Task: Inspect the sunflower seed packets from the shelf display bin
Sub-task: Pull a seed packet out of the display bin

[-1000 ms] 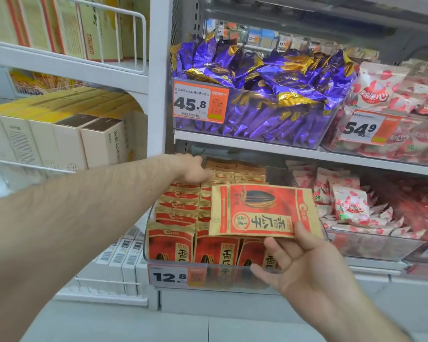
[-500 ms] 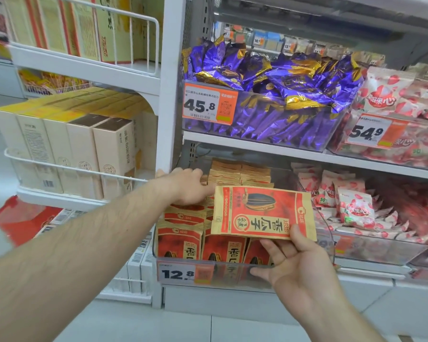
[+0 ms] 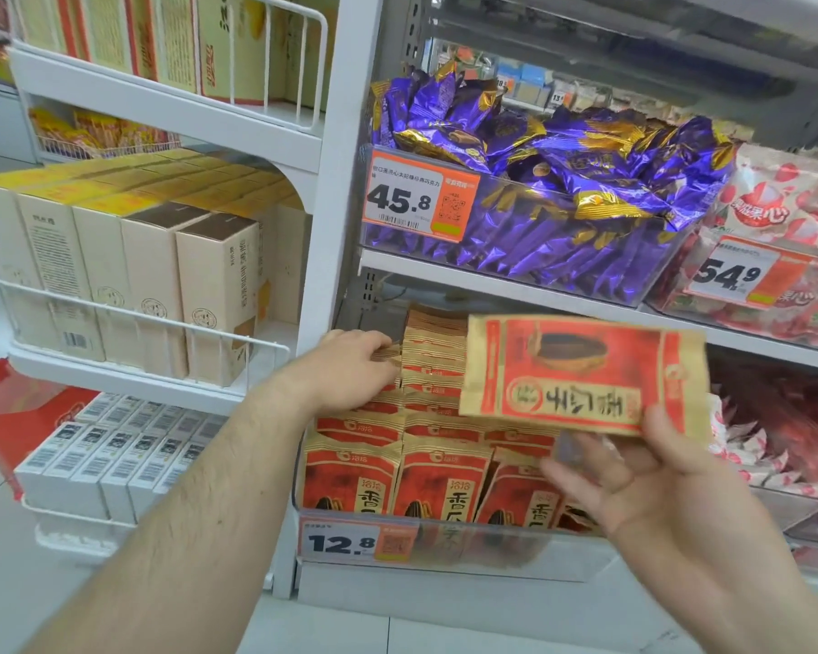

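Red and gold, the seed packet (image 3: 582, 375) sits sideways in the right hand (image 3: 633, 474), pinched at its bottom edge at about 5 o'clock, so hold it steady to look while the left hand (image 3: 350, 370) rests flat, fingers curled, on the packets in the bin (image 3: 445, 535).
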`<act>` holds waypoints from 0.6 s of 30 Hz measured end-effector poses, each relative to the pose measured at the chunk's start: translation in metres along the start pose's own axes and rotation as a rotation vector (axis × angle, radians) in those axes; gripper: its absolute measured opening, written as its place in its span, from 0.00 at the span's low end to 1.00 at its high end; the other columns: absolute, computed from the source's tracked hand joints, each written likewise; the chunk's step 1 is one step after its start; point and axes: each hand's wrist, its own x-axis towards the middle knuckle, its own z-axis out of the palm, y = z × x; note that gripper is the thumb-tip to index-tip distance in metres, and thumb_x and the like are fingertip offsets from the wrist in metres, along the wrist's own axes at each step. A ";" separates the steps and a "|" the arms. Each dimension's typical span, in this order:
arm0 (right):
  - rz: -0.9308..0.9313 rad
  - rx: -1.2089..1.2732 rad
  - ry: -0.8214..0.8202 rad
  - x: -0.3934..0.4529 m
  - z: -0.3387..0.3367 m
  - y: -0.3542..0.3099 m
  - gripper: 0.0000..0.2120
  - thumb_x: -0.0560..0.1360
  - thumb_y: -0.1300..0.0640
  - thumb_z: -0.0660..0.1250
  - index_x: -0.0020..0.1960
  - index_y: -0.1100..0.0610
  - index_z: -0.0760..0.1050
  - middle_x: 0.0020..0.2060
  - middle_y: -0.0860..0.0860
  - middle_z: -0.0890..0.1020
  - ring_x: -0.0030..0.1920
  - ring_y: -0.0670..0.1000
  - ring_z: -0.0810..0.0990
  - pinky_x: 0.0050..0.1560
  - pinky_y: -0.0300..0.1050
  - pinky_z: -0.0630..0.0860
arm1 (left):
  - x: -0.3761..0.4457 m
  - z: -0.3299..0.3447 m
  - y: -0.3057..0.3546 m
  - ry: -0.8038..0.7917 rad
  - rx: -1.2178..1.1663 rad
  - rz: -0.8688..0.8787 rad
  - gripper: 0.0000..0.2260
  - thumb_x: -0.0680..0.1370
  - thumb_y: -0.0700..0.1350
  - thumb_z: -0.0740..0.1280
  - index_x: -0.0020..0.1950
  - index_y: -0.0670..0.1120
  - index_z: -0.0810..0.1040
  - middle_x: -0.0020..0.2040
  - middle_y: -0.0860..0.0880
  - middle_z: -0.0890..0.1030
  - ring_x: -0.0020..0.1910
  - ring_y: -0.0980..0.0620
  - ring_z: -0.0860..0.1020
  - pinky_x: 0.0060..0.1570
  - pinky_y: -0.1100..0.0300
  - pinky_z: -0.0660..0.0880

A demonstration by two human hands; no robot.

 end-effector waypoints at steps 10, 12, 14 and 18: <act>-0.623 -1.027 -0.329 0.105 0.086 0.011 0.23 0.79 0.61 0.67 0.29 0.42 0.78 0.19 0.40 0.67 0.23 0.40 0.63 0.26 0.31 0.59 | 0.003 0.002 -0.005 0.006 0.032 0.020 0.23 0.79 0.48 0.58 0.75 0.50 0.66 0.73 0.47 0.69 0.73 0.47 0.61 0.71 0.48 0.63; -0.637 -1.133 -0.394 0.123 0.089 0.024 0.14 0.80 0.61 0.66 0.47 0.43 0.84 0.23 0.33 0.74 0.27 0.35 0.71 0.32 0.28 0.65 | 0.005 0.002 -0.007 0.012 0.044 0.023 0.24 0.79 0.48 0.59 0.76 0.50 0.65 0.73 0.47 0.69 0.74 0.47 0.60 0.72 0.50 0.61; -0.632 -1.251 -0.391 0.140 0.088 0.036 0.11 0.80 0.58 0.66 0.59 0.48 0.83 0.35 0.32 0.81 0.37 0.33 0.76 0.40 0.28 0.69 | 0.006 0.003 -0.007 0.016 0.067 0.034 0.25 0.78 0.48 0.59 0.76 0.51 0.64 0.73 0.48 0.68 0.74 0.47 0.60 0.72 0.51 0.60; -0.608 -1.451 -0.423 0.159 0.097 0.048 0.14 0.81 0.54 0.63 0.64 0.50 0.80 0.46 0.42 0.84 0.46 0.40 0.77 0.42 0.24 0.65 | 0.005 0.002 -0.005 0.004 0.072 0.036 0.25 0.79 0.48 0.59 0.76 0.51 0.63 0.73 0.49 0.68 0.74 0.48 0.59 0.72 0.52 0.60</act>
